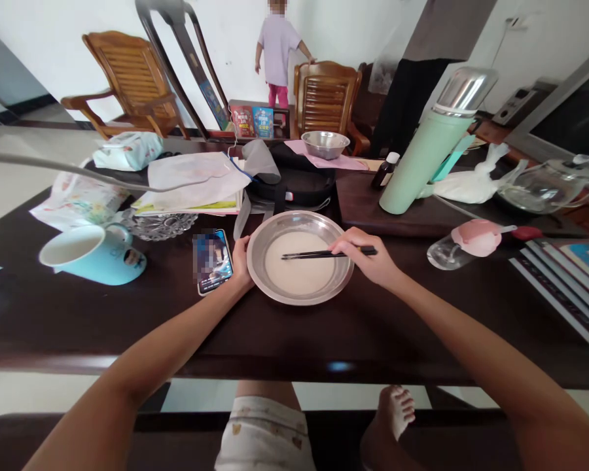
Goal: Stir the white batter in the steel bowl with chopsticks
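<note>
A wide steel bowl point(262, 275) with pale, milky batter-like liquid point(299, 278) inside stands on the dark table. My left hand point(242, 263) grips the bowl's left rim, its fingers partly hidden behind the metal. In my right hand point(368, 255) is a pair of black chopsticks point(307, 254), held nearly level across the bowl's right rim. Their tips lie over the liquid; whether they dip into it I cannot tell. Just left of my left hand lies a phone point(213, 261) with its screen lit.
To the left are a light-blue mug point(93, 255), a glass dish point(160, 226) and papers point(191, 173). Behind the bowl sits a black bag point(294, 186) near a smaller steel bowl point(325, 145). Rightward stand a green thermos point(425, 157), a pink-lidded cup point(464, 245) and books point(564, 281). Two people stand beyond.
</note>
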`<state>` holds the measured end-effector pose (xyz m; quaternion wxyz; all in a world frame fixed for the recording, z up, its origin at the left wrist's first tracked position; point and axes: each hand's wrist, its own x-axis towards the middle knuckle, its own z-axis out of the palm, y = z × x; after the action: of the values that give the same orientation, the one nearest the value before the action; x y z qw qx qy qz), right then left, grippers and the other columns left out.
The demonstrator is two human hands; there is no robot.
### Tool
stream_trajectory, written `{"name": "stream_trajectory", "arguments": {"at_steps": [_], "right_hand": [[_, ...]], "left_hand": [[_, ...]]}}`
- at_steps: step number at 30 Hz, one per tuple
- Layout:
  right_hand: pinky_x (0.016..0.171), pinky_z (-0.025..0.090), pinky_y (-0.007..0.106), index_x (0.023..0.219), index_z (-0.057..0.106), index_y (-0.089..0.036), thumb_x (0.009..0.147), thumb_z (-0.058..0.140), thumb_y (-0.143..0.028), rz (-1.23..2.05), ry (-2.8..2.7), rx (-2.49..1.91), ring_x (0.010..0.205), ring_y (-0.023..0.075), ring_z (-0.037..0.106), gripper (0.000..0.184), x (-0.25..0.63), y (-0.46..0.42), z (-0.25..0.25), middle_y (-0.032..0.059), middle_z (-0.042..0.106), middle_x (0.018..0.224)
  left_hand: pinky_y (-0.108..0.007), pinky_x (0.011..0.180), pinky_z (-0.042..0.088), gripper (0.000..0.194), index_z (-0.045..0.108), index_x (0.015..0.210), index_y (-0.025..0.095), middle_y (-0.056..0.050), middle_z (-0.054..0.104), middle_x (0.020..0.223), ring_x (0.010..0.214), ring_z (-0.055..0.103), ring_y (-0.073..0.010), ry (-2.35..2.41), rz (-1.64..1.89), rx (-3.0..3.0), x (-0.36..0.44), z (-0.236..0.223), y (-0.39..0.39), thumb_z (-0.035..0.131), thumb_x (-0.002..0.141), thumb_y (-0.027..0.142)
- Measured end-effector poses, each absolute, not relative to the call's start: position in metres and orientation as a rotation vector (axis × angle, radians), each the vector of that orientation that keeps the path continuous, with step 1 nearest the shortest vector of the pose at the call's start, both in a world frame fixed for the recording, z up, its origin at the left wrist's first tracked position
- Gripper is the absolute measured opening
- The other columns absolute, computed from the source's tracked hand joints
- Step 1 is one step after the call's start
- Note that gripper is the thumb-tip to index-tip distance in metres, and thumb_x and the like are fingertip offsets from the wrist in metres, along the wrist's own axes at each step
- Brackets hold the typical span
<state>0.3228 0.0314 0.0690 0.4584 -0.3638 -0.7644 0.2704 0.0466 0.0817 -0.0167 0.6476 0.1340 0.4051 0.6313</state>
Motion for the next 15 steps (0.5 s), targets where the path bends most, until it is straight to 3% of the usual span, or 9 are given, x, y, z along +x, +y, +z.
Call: {"name": "stream_trajectory", "arguments": {"at_steps": [4,7,15], "right_hand": [[0.071,0.056,0.034,0.069,0.076,-0.023,0.101,0.060,-0.053,0.715,-1.679,-0.975,0.072,0.0192,0.072,0.047,0.338,0.025,0.074,0.0039,0.075,0.072],[0.065,0.056,0.032,0.066,0.075,-0.023,0.102,0.059,-0.054,0.806,-1.637,-0.967,0.067,0.0183,0.072,0.051,0.344,0.015,0.076,0.0045,0.075,0.069],[0.066,0.058,0.032,0.085,0.081,-0.024,0.103,0.059,-0.045,0.828,-1.807,-0.925,0.073,0.0182,0.076,0.035,0.308,0.001,0.061,0.0051,0.084,0.088]], "left_hand": [[-0.031,0.064,0.057,0.026,0.062,0.065,0.022,0.002,0.064,0.054,0.068,0.072,-0.0250,0.954,1.445,0.249,0.049,-0.015,0.081,0.078,0.072,0.041],[-0.029,0.061,0.055,0.026,0.062,0.064,0.021,0.002,0.064,0.055,0.062,0.069,-0.0215,0.971,1.445,0.239,0.051,-0.012,0.079,0.078,0.072,0.040],[-0.027,0.059,0.053,0.019,0.064,0.064,0.018,0.000,0.066,0.056,0.053,0.062,-0.0168,1.044,1.393,0.199,0.051,0.000,0.076,0.070,0.072,0.035]]}}
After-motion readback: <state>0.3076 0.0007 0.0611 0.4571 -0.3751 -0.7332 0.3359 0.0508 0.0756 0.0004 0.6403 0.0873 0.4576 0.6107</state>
